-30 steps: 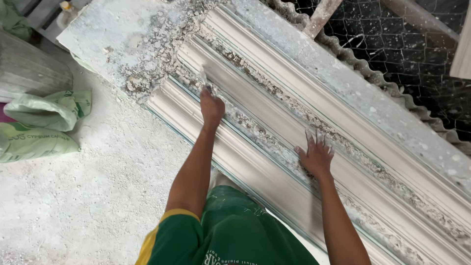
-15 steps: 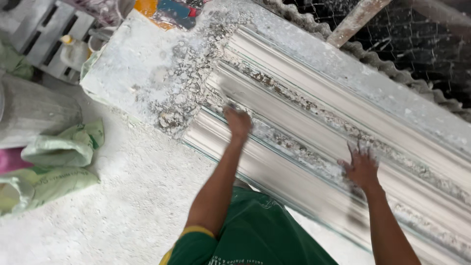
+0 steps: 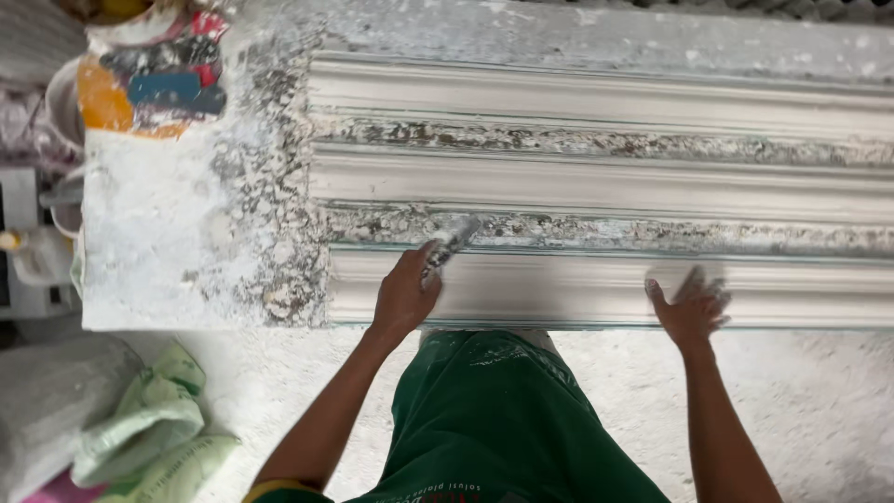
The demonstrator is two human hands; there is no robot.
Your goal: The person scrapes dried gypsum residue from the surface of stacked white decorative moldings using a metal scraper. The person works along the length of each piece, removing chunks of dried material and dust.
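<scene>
Dusty white workshop floor [image 3: 819, 401] underfoot, head view looking straight down over a long workbench [image 3: 177, 251] caked in dried plaster crumbs at its left end.

Head view — on the bench I see plaster cornice mouldings [image 3: 605, 186] laid side by side, running left to right and out of frame at the right, with crusty grey-brown residue in the seams between them. The nearest moulding strip [image 3: 559, 289] lies along the bench's near edge, right in front of the green-shirted torso.

Left hand [image 3: 405, 298] is closed round the handle of a scraper [image 3: 452, 242], blade tip resting on the crusted seam just above that nearest strip. Right hand [image 3: 694, 303] is spread, fingers apart, on or just over the same strip well to the right — motion blur, so I cannot tell if it is pressed flat.

Paint-smeared bucket [image 3: 140, 74] sits at the bench's top left corner; pale green sacks [image 3: 149, 433] slump on the floor at lower left.

My read: scraping residue out of the seam is the step in hand, near the left end, much crust remaining rightward. Next move would call for a low blade angle and a steadying right hand — gouging the profile is the risk.
</scene>
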